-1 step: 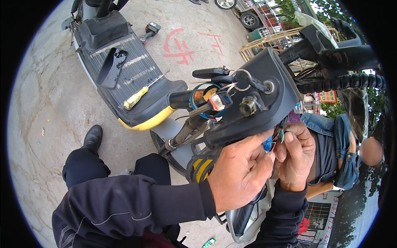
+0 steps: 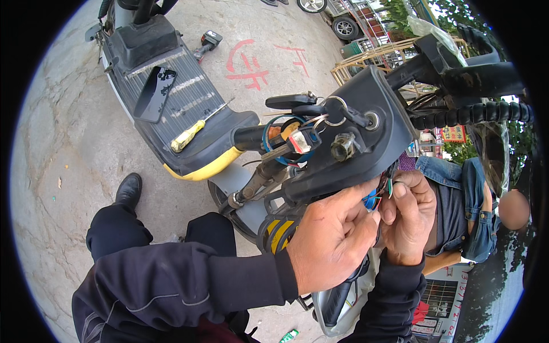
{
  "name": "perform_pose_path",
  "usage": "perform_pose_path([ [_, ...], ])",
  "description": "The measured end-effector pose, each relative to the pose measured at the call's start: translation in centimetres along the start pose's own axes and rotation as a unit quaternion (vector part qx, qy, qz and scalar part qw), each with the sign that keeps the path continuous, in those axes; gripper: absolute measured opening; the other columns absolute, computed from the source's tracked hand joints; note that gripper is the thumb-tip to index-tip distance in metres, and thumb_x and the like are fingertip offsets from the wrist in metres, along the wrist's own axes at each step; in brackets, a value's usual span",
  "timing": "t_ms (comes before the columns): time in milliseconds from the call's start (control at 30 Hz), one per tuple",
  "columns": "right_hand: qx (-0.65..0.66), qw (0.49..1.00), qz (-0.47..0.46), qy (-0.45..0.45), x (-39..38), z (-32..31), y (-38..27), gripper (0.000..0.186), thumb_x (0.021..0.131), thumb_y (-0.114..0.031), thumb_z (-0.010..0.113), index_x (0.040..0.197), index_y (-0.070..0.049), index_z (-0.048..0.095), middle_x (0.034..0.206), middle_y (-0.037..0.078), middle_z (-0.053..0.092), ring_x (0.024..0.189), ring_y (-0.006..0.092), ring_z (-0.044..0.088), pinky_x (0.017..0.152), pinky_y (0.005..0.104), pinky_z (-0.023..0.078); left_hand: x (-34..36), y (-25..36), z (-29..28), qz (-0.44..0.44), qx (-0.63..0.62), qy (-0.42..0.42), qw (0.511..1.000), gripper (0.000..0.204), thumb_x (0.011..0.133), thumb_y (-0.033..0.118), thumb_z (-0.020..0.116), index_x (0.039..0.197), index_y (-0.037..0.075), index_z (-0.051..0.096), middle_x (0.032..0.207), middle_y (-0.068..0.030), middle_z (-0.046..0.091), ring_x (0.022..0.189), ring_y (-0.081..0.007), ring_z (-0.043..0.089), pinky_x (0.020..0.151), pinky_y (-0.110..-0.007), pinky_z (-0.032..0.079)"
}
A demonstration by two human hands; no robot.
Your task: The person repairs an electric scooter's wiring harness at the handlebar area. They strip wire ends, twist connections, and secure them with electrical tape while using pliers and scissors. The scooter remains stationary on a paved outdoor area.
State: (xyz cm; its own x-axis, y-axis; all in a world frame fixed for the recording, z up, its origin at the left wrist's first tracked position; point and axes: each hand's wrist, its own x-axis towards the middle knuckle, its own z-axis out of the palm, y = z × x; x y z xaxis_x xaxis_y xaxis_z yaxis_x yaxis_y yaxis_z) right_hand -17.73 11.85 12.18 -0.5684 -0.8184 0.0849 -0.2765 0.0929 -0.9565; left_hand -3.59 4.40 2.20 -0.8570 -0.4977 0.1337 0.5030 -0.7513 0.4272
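Below the black front panel of an electric scooter, both hands meet at a bundle of thin coloured wires. My left hand is closed around the wires, its thumb and fingertips pressed together near the blue and red strands. Facing it, my right hand pinches the wires between thumb and forefinger, beside a green strand. The wire ends are mostly hidden by the fingers. A key with a ring and black fobs sits in the panel's lock.
On the scooter's footboard lie a phone and a yellow-handled screwdriver. A power tool rests on the ground beyond. A person in denim is close at the right. A green bottle lies at the bottom.
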Motion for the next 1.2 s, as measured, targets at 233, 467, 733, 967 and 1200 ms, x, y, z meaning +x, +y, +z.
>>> perform_pose_path([
  [233, -0.027, 0.999, -0.02, 0.016, -0.4, 0.6, -0.5, 0.009, 0.101, -0.001, 0.072, 0.107, 0.006, 0.071, 0.106, 0.016, 0.078, 0.06, 0.0071, 0.059, 0.054, 0.0207, 0.047, -0.6, -0.4, 0.0, 0.041, 0.035, -0.018, 0.998, 0.058, 0.111, 0.005, 0.057, 0.165, -0.003, 0.039, 0.09, -0.0072, 0.069, 0.079, -0.0069, 0.062, 0.068, -0.024, 0.05],
  [467, -0.057, 0.997, -0.039, 0.029, -0.9, 1.1, -0.7, 0.013, 0.101, -0.003, 0.075, 0.109, 0.007, 0.072, 0.103, 0.015, 0.078, 0.061, 0.0062, 0.061, 0.053, 0.0202, 0.047, -1.8, 0.4, -0.2, 0.012, 0.047, -0.05, 0.998, 0.066, 0.111, 0.006, 0.056, 0.171, 0.001, 0.029, 0.095, -0.0069, 0.07, 0.086, -0.007, 0.063, 0.076, -0.024, 0.052],
  [733, -0.081, 0.995, -0.041, 0.046, -1.8, 1.4, -1.0, 0.014, 0.101, -0.003, 0.075, 0.11, 0.007, 0.075, 0.103, 0.015, 0.078, 0.063, 0.0062, 0.062, 0.056, 0.0206, 0.049, -2.0, 0.3, 0.0, 0.06, 0.125, -0.085, 0.987, 0.071, 0.109, 0.003, 0.053, 0.172, -0.003, 0.022, 0.093, -0.0089, 0.071, 0.084, -0.0094, 0.066, 0.082, -0.026, 0.054],
  [967, -0.043, 0.998, -0.036, 0.037, -2.7, 1.5, -0.4, 0.022, 0.105, -0.008, 0.071, 0.117, 0.01, 0.076, 0.117, 0.019, 0.075, 0.074, 0.0104, 0.065, 0.065, 0.0253, 0.052, -1.3, 0.2, -0.8, 0.08, 0.178, -0.108, 0.975, 0.07, 0.106, 0.001, 0.052, 0.17, -0.006, 0.025, 0.091, -0.009, 0.073, 0.081, -0.0105, 0.066, 0.08, -0.027, 0.056],
  [1200, 0.045, 0.999, 0.005, 0.015, -2.4, 1.1, 0.2, 0.026, 0.109, -0.013, 0.065, 0.122, 0.007, 0.073, 0.111, 0.015, 0.075, 0.08, 0.015, 0.068, 0.071, 0.0272, 0.056, -0.2, 0.0, -0.6, 0.019, 0.05, -0.034, 0.998, 0.05, 0.111, 0.005, 0.056, 0.161, 0.005, 0.054, 0.085, -0.0008, 0.068, 0.064, -0.0032, 0.055, 0.058, -0.022, 0.045],
])
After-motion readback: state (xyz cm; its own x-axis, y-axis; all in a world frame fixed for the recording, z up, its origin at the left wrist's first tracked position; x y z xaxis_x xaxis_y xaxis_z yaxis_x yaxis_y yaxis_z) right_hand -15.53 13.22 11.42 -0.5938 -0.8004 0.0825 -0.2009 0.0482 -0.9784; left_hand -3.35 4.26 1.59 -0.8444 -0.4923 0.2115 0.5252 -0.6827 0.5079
